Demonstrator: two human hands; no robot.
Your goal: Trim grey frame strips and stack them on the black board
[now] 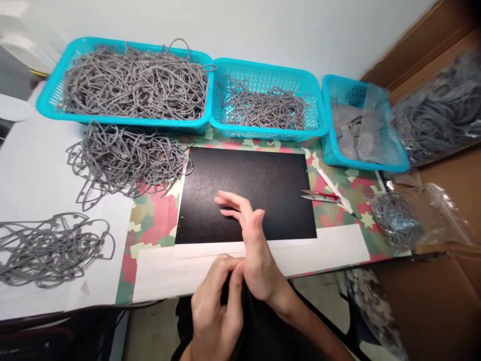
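My right hand (pixel 253 238) is raised over the front edge of a black mat (pixel 246 185), its fingers stretched out and nothing in it. Against the heel of that hand, my left hand (pixel 218 301) is closed, thumb and fingers pressed together. Whatever the left fingers hold, if anything, is hidden; dark cloth (pixel 255 321) shows just below them. To the right of the mat lie red-handled thread snips (pixel 321 196), their blades over its edge, and a white pen-like tool (pixel 336 193).
Three blue baskets stand along the back: two with grey rubber loops (pixel 135 82) (pixel 268 108), one with flat grey pieces (pixel 349 133). More grey loops lie in a heap (pixel 130 160) and a bundle (pixel 56 248) at left. Bagged grey parts (pixel 398 220) and cardboard boxes (pixel 428 301) are right.
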